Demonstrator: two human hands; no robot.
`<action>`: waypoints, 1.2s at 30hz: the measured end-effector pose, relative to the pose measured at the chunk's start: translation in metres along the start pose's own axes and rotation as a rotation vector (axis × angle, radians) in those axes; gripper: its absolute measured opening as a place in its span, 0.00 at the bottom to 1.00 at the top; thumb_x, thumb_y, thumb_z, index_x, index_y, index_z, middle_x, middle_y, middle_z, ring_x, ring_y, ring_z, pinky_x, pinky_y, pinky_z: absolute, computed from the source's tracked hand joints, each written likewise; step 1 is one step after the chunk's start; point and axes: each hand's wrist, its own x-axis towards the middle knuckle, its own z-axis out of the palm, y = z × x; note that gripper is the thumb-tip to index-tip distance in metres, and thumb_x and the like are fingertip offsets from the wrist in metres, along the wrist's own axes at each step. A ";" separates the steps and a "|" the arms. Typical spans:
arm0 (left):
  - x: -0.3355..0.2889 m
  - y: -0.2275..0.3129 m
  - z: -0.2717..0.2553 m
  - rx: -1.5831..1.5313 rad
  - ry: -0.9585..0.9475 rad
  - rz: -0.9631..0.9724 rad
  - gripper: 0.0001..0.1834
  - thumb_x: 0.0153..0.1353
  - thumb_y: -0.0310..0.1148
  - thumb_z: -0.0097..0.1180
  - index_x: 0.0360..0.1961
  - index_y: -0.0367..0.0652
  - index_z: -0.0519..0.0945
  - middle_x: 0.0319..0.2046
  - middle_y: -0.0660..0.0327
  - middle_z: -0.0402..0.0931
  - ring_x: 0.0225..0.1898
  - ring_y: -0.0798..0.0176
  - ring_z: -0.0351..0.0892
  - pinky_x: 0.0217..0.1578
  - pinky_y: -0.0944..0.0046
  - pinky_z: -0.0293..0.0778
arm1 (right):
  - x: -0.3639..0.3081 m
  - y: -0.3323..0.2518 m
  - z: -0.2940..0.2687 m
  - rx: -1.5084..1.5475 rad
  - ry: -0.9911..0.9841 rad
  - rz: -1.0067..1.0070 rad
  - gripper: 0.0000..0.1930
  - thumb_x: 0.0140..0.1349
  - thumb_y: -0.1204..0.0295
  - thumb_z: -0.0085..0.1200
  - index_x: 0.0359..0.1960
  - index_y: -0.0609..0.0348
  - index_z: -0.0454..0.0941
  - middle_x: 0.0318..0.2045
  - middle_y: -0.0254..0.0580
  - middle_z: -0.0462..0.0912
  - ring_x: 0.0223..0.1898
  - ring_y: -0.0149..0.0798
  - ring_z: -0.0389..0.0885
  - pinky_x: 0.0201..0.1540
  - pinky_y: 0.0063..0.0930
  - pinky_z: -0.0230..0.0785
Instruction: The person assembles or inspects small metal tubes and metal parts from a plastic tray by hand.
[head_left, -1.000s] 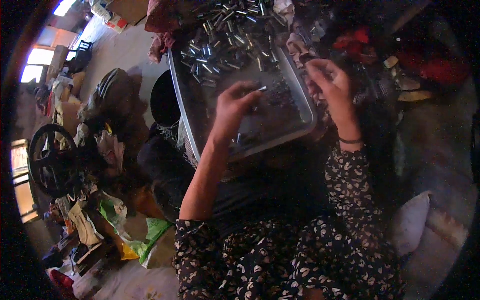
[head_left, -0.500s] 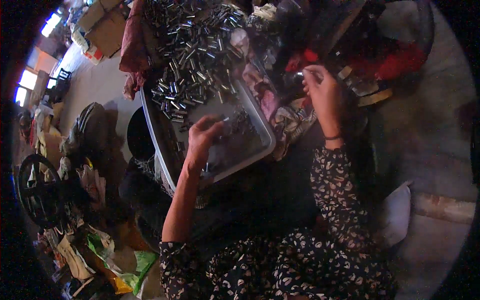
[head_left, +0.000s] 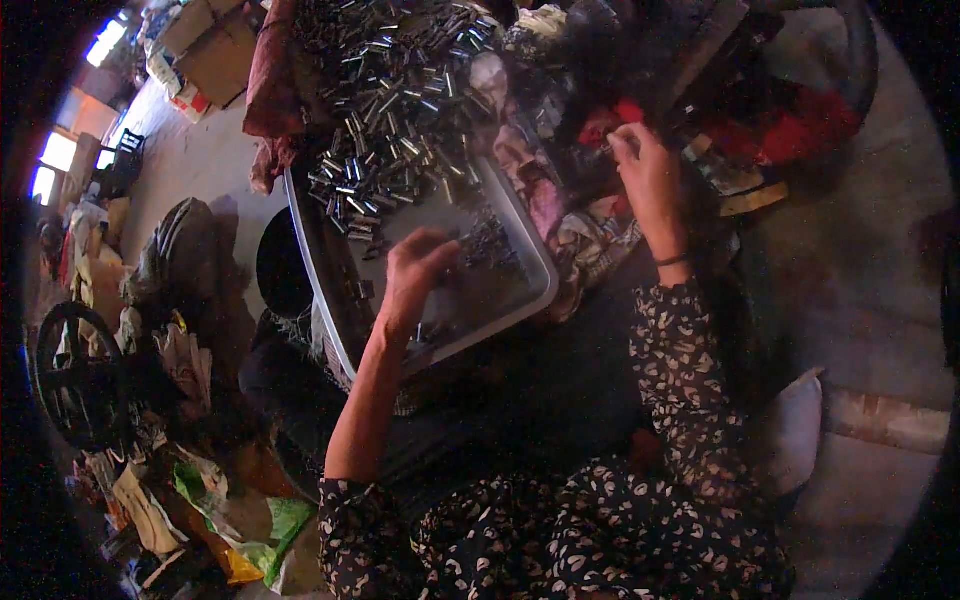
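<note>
Small shiny metal cylinders (head_left: 400,110) lie heaped in the far part of a shallow tray with a pale rim (head_left: 490,325). Over the tray's nearer part hovers my left hand (head_left: 418,268), its fingers smeared by motion, so what they hold cannot be made out. A patch of small dark bits (head_left: 490,245) lies in the tray to the right of that hand. My right hand (head_left: 650,180) is raised beyond the tray's right side, near a red cloth (head_left: 610,122). Its thumb and forefinger are curled together in a pinch; anything between them is too small to see.
Crumpled rags (head_left: 585,245) lie along the tray's right side. Dark machinery with a red part (head_left: 810,125) stands at the far right. To the left are a black handwheel (head_left: 75,375), a filled sack (head_left: 180,260) and torn packaging (head_left: 285,530). Cardboard boxes (head_left: 210,55) stand at the far left.
My left hand has shifted slightly to the right over the tray, and the bright bit at its fingertips no longer shows. The glint at my right fingertips has gone; that hand stays almost in place.
</note>
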 end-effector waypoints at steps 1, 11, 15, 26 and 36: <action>0.001 -0.001 0.000 0.003 0.009 0.005 0.11 0.49 0.31 0.54 0.31 0.34 0.73 0.21 0.62 0.71 0.20 0.70 0.70 0.21 0.71 0.67 | 0.000 -0.001 0.000 0.003 -0.002 0.000 0.07 0.53 0.68 0.50 0.27 0.59 0.71 0.22 0.52 0.74 0.26 0.54 0.72 0.27 0.37 0.63; 0.000 -0.003 -0.003 -0.472 -0.194 -0.067 0.11 0.54 0.32 0.51 0.37 0.40 0.70 0.23 0.69 0.66 0.20 0.77 0.60 0.18 0.78 0.58 | 0.005 0.014 0.012 0.204 -0.091 -0.002 0.06 0.54 0.69 0.49 0.30 0.58 0.71 0.24 0.47 0.76 0.24 0.49 0.74 0.26 0.32 0.65; -0.003 0.002 -0.004 -0.698 -0.310 -0.093 0.09 0.54 0.32 0.50 0.36 0.42 0.69 0.28 0.67 0.67 0.21 0.77 0.59 0.16 0.81 0.57 | -0.001 0.011 0.021 -0.084 0.031 -0.196 0.06 0.54 0.69 0.48 0.29 0.57 0.71 0.26 0.48 0.76 0.29 0.53 0.73 0.29 0.35 0.65; -0.005 -0.003 -0.004 -0.718 -0.378 -0.059 0.08 0.52 0.29 0.52 0.35 0.43 0.71 0.30 0.64 0.69 0.21 0.75 0.60 0.15 0.79 0.57 | -0.001 0.005 0.016 -0.180 0.021 -0.186 0.08 0.56 0.68 0.46 0.31 0.59 0.71 0.21 0.46 0.75 0.21 0.42 0.74 0.23 0.31 0.65; -0.009 0.003 0.008 -0.209 -0.166 0.070 0.11 0.49 0.28 0.56 0.34 0.40 0.72 0.22 0.66 0.70 0.20 0.74 0.67 0.20 0.74 0.63 | 0.016 0.034 0.017 0.428 -0.180 0.213 0.09 0.55 0.67 0.49 0.28 0.61 0.71 0.17 0.37 0.74 0.16 0.28 0.72 0.18 0.23 0.62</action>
